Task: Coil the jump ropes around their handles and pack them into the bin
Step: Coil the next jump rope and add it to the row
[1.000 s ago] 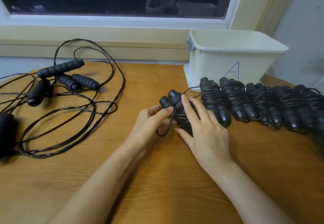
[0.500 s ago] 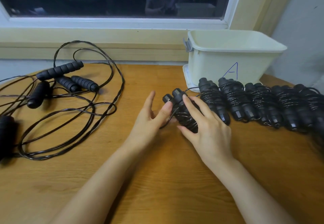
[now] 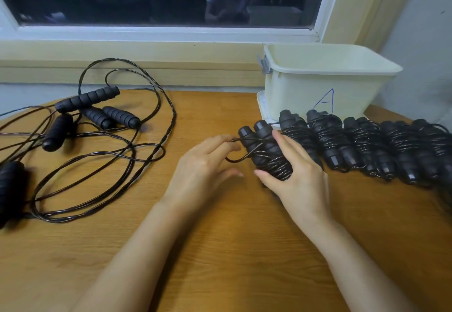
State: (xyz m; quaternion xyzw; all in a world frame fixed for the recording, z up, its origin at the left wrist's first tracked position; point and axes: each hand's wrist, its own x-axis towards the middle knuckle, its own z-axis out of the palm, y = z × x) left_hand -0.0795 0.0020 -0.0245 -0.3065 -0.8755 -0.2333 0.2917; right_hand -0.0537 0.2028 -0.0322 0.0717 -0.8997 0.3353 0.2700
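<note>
I saw right hand (image 3: 300, 184) grip black coiled jump-rope bundle (image 3: 266, 155); left hand (image 3: 203, 167), fingers loose, touched loop (image 3: 238, 159) at bundle's nine o'clock.

On the brown wooden desk (image 3: 220, 250), the right hand (image 3: 300, 179) gripped a black cord-wrapped pair of jump-rope handles (image 3: 266, 150), while the left hand (image 3: 203, 167) touched its loose cord loop (image 3: 238, 159). A row of coiled black bundles (image 3: 367, 145) lay before the cream plastic bin (image 3: 305, 91); uncoiled black jump ropes (image 3: 97, 116) sprawled at the left.
</note>
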